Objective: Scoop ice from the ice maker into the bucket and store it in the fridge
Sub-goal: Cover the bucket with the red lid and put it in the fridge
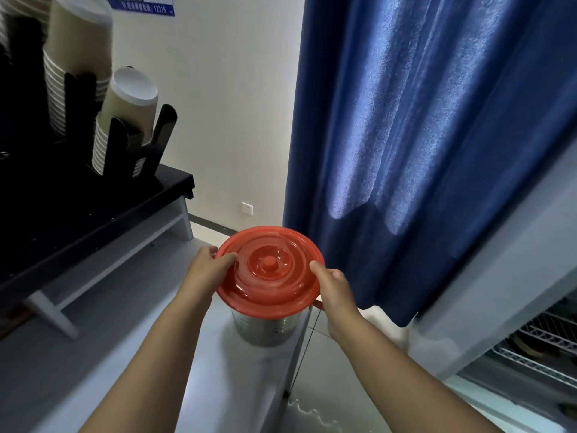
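Observation:
A steel bucket [264,328] stands on the grey counter [131,348] near its right edge, covered by a round red lid [270,271] with a small knob in the middle. My left hand [207,266] grips the lid's left rim, thumb on top. My right hand [334,287] grips the right rim the same way. The bucket's inside is hidden by the lid. At the lower right the fridge [512,276] stands open, with white wire shelves [544,348] showing inside.
A black rack [78,210] on white legs fills the left, holding stacks of brown paper cups [125,120]. A blue curtain [421,135] hangs behind the bucket. A thin cord [304,348] runs down past the counter's right edge. White wall and tiled floor lie beyond.

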`<state>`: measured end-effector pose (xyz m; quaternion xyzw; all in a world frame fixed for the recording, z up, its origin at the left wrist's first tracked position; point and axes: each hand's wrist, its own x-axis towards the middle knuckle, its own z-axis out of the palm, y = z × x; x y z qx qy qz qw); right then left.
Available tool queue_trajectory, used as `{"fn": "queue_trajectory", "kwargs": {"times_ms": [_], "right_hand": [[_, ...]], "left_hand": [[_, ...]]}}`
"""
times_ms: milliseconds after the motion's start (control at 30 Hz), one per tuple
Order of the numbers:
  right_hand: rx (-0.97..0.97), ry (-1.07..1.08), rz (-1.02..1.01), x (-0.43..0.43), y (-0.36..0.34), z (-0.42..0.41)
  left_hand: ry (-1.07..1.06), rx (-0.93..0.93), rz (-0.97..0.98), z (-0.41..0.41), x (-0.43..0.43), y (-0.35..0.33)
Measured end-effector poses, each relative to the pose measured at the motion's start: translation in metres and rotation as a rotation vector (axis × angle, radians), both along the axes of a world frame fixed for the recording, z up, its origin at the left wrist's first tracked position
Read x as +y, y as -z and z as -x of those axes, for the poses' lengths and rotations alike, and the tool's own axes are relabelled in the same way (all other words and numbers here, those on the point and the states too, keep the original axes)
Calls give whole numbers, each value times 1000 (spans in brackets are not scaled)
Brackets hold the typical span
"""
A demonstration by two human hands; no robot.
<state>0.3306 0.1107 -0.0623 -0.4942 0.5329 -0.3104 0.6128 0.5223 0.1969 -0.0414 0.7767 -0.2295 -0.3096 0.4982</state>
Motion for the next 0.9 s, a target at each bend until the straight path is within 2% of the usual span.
{"fn": "queue_trajectory", "kwargs": {"times_ms": [233, 500, 700, 900], "right_hand": [[-39, 1, -83, -5, 2, -4], [-103, 23, -56, -12, -2, 11], [-140, 103, -30, -30, -10, 55], [-172, 235, -31, -53, -5, 132]], "left_hand": [[124, 154, -81, 0, -1, -4], [158, 159, -48, 11, -15, -7], [223, 151, 10, 47, -48, -15], [337, 153, 27, 117, -94, -17]]}}
